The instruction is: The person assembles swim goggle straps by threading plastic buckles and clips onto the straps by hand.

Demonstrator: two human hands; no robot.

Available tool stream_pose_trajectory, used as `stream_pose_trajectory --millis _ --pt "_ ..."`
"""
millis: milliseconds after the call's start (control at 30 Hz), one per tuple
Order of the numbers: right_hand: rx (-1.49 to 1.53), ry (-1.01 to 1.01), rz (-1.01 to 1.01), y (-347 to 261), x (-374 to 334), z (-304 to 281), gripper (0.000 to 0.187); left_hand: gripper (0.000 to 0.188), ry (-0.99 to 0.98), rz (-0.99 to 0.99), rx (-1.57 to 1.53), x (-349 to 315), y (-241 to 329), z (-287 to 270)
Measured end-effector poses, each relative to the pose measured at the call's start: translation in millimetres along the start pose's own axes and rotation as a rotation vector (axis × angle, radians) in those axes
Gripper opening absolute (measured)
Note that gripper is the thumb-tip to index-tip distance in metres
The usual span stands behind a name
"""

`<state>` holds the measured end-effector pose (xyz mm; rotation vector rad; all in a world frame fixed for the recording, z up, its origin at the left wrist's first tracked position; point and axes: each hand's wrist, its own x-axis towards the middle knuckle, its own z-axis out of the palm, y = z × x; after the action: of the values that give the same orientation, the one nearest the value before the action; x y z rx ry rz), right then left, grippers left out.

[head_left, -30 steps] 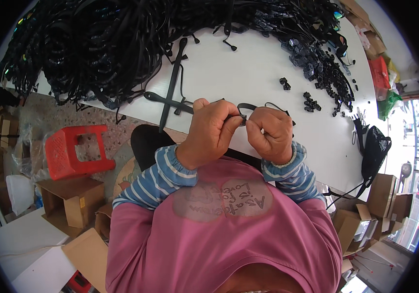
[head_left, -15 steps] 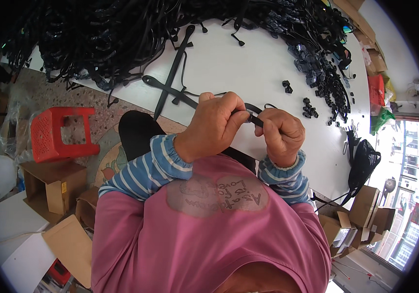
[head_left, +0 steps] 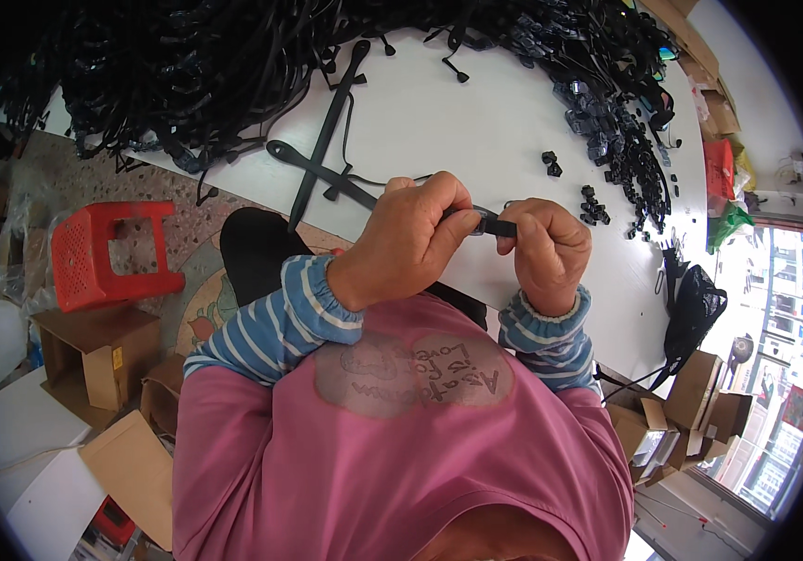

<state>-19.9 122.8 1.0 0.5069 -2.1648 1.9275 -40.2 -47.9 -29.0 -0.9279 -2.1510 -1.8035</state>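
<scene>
Both hands, left hand (head_left: 411, 238) and right hand (head_left: 543, 251), pinch one black strap (head_left: 490, 224) above the table (head_left: 476, 122), while a big strap pile (head_left: 186, 65) beyond it waits unworked.

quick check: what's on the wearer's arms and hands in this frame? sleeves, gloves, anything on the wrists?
Both hands, the left hand and the right hand, are bare: no gloves, and no rings or watch visible. Each forearm has a long sleeve with blue and white horizontal stripes, gathered into an elastic cuff at the wrist. A pink short-sleeved top with a rounded grey printed patch on the chest is worn over them.
</scene>
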Motion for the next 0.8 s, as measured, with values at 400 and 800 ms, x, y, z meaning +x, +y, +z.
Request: stream_pose_trajectory --millis 400,800 --pt "0.387 0.055 0.292 4 4 -2 0.019 0.010 0.013 -0.190 -0.264 4 8 2" --pt "0.155 0.031 0.003 6 0 -2 0.019 0.013 0.032 -0.210 -0.220 3 10 4"
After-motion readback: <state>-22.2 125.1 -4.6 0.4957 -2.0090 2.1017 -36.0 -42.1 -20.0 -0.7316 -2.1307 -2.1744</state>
